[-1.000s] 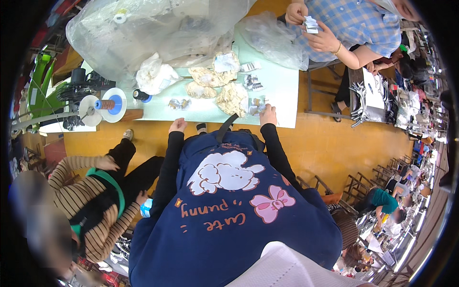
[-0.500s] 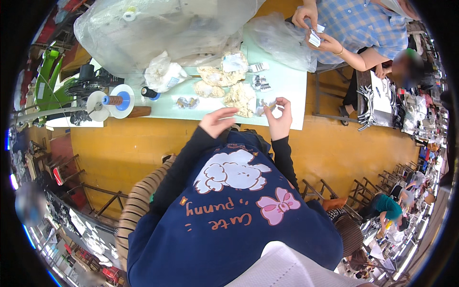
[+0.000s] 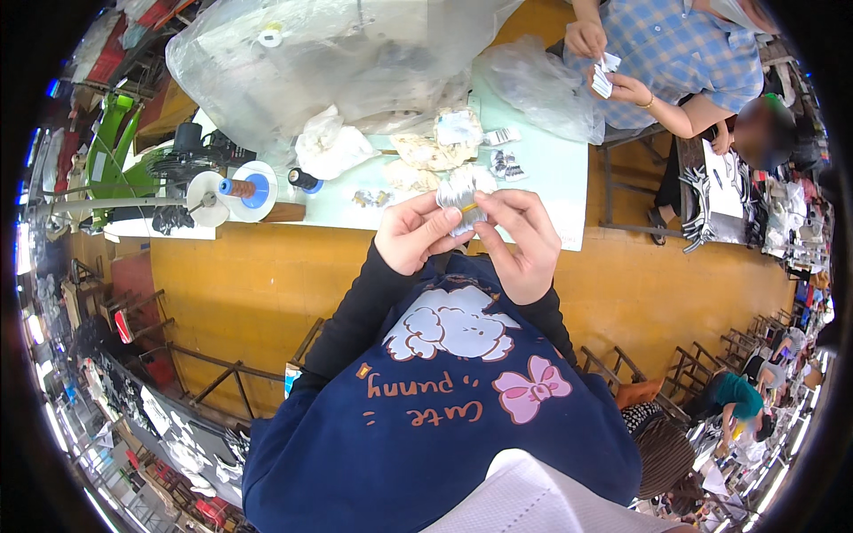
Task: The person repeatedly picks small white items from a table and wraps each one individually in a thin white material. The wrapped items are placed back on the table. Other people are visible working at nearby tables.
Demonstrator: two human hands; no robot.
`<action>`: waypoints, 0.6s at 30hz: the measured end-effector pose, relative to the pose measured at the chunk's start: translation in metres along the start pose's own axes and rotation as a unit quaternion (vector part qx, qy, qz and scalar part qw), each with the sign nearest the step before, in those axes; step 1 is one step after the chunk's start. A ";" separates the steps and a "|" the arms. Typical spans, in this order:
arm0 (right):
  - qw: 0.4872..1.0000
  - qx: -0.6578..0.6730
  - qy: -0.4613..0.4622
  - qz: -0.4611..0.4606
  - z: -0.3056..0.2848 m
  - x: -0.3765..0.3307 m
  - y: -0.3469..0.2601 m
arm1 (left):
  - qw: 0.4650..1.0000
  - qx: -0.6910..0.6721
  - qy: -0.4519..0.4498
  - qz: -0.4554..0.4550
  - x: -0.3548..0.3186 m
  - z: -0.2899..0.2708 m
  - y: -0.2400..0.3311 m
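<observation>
In the head view, what the hands hold is hard to read: a small bundle of silvery-white pieces (image 3: 459, 197) with a thin yellow band or stick across it, its lower part hidden behind the fingers. The items scattered on the pale green table (image 3: 555, 182) are too small and bent by the lens to name surely; they look like crumpled cream packets (image 3: 425, 153) and small grey bits (image 3: 371, 197). A big clear plastic bag (image 3: 355, 62) covers the table's far side and hides what lies under it. To the left stand a blue-and-brown thread spool (image 3: 242, 187) on a white disc and a small dark bottle (image 3: 304, 180). A person in a blue checked shirt (image 3: 689, 53) across the table's right corner holds small white slips in both hands, apart from the wearer's own. The left hand (image 3: 415, 233) is raised before the chest, thumb and fingers pinching the bundle from the left. The right hand (image 3: 524, 238) meets it from the right, its fingertips pinching the same bundle, fingers curled. Both forearms, in dark sleeves, rise from the navy shirt; the bundle sits just above the table's near edge.
</observation>
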State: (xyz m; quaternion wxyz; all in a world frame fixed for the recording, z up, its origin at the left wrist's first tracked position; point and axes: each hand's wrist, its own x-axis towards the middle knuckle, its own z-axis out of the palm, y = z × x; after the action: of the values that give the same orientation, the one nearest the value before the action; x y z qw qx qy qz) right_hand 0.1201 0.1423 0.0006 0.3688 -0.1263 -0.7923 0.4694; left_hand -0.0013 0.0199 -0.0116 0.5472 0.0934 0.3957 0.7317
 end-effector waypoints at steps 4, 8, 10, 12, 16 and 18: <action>0.999 -0.010 -0.012 -0.038 0.005 0.003 -0.007 | 0.999 0.040 -0.009 0.007 -0.012 -0.005 0.006; 0.996 -0.035 -0.028 -0.078 0.007 0.003 -0.006 | 1.000 0.017 0.002 0.010 -0.018 -0.010 0.005; 0.996 -0.033 -0.031 -0.078 0.008 0.003 -0.004 | 1.000 0.004 0.005 0.012 -0.020 -0.012 0.002; 0.996 -0.033 -0.036 -0.076 0.009 0.001 -0.004 | 0.999 -0.028 0.010 0.024 -0.020 -0.012 -0.001; 0.995 -0.030 -0.049 -0.075 0.011 0.000 -0.006 | 0.999 0.037 0.033 0.022 -0.020 -0.014 -0.004; 0.996 -0.023 -0.055 -0.067 0.010 0.000 -0.008 | 0.993 0.093 0.065 0.009 -0.020 -0.015 -0.004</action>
State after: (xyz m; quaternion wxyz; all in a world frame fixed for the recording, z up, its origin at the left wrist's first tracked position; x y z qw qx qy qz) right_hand 0.1141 0.1315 0.0038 0.3524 -0.0558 -0.8286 0.4315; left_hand 0.0009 -0.0039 -0.0188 0.5021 0.0997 0.4960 0.7014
